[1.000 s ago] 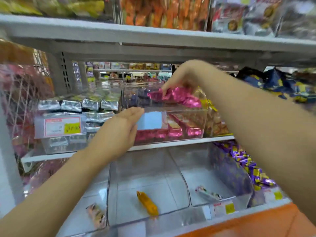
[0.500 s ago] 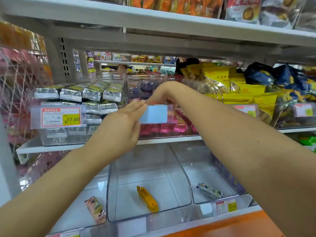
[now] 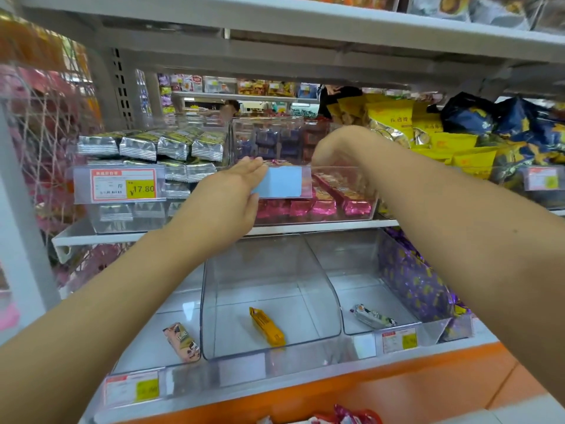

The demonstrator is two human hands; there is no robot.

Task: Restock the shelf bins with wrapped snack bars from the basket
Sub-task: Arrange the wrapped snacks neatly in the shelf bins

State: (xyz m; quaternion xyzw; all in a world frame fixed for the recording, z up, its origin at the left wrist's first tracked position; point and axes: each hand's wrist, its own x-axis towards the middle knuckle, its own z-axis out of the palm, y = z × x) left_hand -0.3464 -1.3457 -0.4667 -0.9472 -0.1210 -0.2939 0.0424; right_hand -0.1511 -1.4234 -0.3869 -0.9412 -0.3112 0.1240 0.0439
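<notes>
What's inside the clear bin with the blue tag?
Pink-wrapped bars lie along its bottom, and the right hand reaches in from above. The blue tag and left hand hide its front-left.

Price tag (image 3: 123, 186): ¥17.80 (yellow patch)

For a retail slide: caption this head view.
Left hand rests on the clear bin of pink-wrapped bars while the right hand reaches into it.
</notes>
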